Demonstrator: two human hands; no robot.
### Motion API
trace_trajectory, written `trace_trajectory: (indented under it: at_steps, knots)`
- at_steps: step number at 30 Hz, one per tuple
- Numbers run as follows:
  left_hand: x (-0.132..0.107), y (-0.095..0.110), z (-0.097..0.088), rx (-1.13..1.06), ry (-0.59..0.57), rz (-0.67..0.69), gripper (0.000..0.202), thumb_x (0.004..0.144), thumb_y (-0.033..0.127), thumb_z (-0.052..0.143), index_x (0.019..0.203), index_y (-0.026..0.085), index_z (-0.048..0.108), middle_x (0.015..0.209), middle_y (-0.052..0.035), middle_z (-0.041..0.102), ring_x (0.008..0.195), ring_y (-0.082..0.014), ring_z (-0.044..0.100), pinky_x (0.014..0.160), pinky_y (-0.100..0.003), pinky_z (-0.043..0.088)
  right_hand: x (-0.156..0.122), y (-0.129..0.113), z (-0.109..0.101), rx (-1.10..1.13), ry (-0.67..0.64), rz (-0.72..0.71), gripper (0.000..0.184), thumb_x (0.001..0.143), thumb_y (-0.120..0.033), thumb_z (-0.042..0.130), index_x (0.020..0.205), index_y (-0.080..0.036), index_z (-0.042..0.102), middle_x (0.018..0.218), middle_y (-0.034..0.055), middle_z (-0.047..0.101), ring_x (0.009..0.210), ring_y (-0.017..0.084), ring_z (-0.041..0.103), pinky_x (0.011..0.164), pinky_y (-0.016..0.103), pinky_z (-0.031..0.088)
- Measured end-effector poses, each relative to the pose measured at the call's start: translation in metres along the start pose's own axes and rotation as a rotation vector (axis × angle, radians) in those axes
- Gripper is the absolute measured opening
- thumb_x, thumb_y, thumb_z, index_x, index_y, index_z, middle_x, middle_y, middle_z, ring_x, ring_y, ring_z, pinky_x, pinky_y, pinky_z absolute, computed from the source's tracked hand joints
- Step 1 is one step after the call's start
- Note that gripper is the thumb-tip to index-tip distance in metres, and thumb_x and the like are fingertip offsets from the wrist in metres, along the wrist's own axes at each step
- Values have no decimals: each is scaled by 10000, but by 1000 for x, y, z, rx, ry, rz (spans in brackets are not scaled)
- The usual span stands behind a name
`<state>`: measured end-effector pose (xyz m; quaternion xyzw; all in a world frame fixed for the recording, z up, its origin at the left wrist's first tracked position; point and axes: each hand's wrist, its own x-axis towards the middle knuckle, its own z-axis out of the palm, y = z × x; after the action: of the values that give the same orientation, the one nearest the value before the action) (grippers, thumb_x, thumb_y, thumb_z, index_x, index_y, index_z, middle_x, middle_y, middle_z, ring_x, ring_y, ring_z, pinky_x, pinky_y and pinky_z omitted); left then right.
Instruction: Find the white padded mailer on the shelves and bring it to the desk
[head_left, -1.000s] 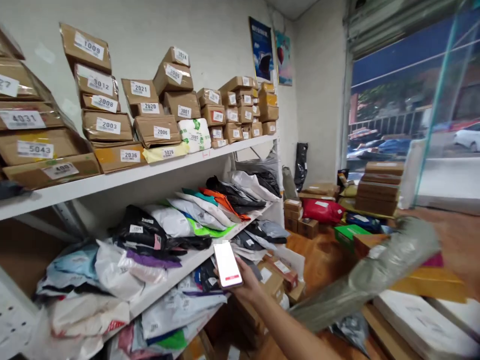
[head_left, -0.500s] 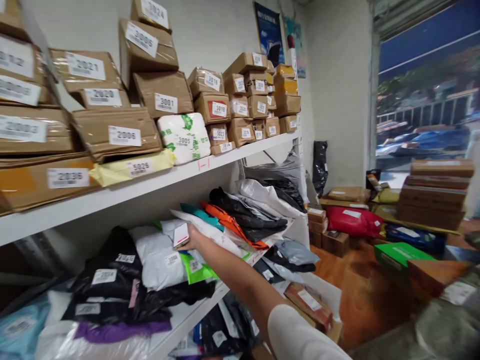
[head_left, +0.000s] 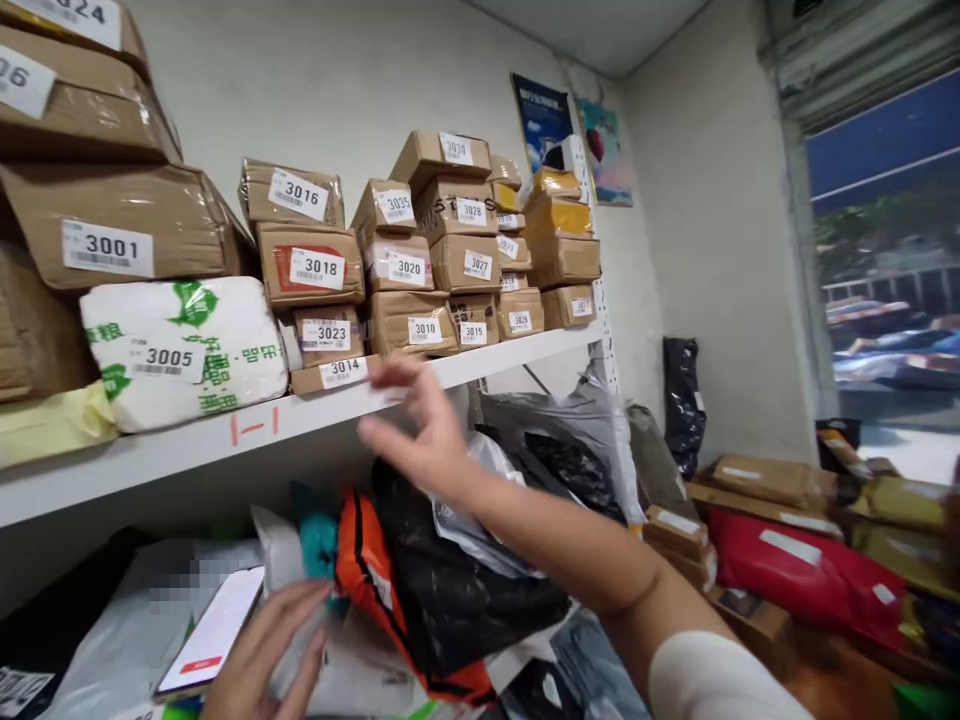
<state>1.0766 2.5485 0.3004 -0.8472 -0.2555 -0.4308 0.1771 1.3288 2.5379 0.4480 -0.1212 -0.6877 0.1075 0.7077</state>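
Note:
My right hand (head_left: 420, 425) is raised in front of the upper shelf's edge, its fingers apart and nothing in it. Its fingertips overlap the right end of a flat cardboard box labelled 3014 (head_left: 330, 375); whether they touch it I cannot tell. At the bottom, my left hand (head_left: 270, 645) has its fingers apart over the bagged parcels. Just left of it, a phone (head_left: 214, 635) with a lit white screen and red button lies tilted on a grey plastic parcel (head_left: 127, 610). An orange parcel (head_left: 382, 590) and a black parcel (head_left: 457, 590) are on the lower shelf below my right hand.
Numbered cardboard boxes (head_left: 409, 265) are stacked along the white upper shelf (head_left: 172, 455), beside a white-and-green package (head_left: 180, 350). A perforated post (head_left: 607, 350) stands at its right end. On the right, a red parcel (head_left: 802, 575) lies among boxes near a window (head_left: 892, 250).
The view has turned right and closer to the shelf. My right hand has let go of the phone and risen to the upper shelf's edge. My left hand has come into view.

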Motion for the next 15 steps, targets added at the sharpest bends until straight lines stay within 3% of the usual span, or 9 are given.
trace_trajectory:
  at_steps: [1,2,4,6,10,12,15]
  knots:
    - [28,11,0,94,-12,40,407,901,247,564,1307,270,561,1273,-94,611,1138,-202,617,921,-292,544,28,-6,-22,-139,133,-131,514,791,-358,694,1225,-265,435,1286,109,537,1209,252,523,1077,450,389]
    - [58,20,0,179,19,87,429,910,230,538,1338,243,529,1297,-120,581,1171,-226,586,951,-344,530,56,-8,-38,-274,210,-187,646,781,-366,706,1313,-248,359,1370,143,467,1295,276,446,1115,472,342]
    - [116,36,0,367,33,198,494,898,200,536,1389,185,482,1324,-166,543,1211,-286,535,998,-441,486,111,-2,-55,-529,294,-145,916,738,-397,748,1430,-186,186,1508,222,271,1428,355,235,1158,550,229]
    - [171,47,0,555,68,237,540,873,183,556,1402,115,467,1408,-210,469,1282,-353,455,1053,-495,416,155,9,-57,-691,274,-64,1091,727,-489,752,1470,-141,33,1518,279,209,1453,425,126,1143,624,189]
    - [255,60,-3,750,81,157,810,780,226,648,1468,-23,298,1536,-279,261,1388,-418,275,1137,-529,250,198,18,-50,-759,227,58,1199,707,-566,751,1489,-127,-46,1412,320,339,1344,519,333,1039,694,303]
    - [280,64,-4,777,81,87,930,721,262,691,1484,-23,242,1535,-276,257,1392,-429,247,1135,-549,206,204,13,-50,-787,222,128,1165,733,-548,742,1495,-112,-24,1366,318,389,1268,506,443,1016,672,349]
    - [301,67,-6,794,49,28,986,666,314,713,1470,-24,251,1479,-284,328,1371,-446,253,1117,-562,178,206,3,-54,-822,184,227,1146,767,-532,715,1498,-92,-50,1349,308,426,1239,472,490,1013,629,389]
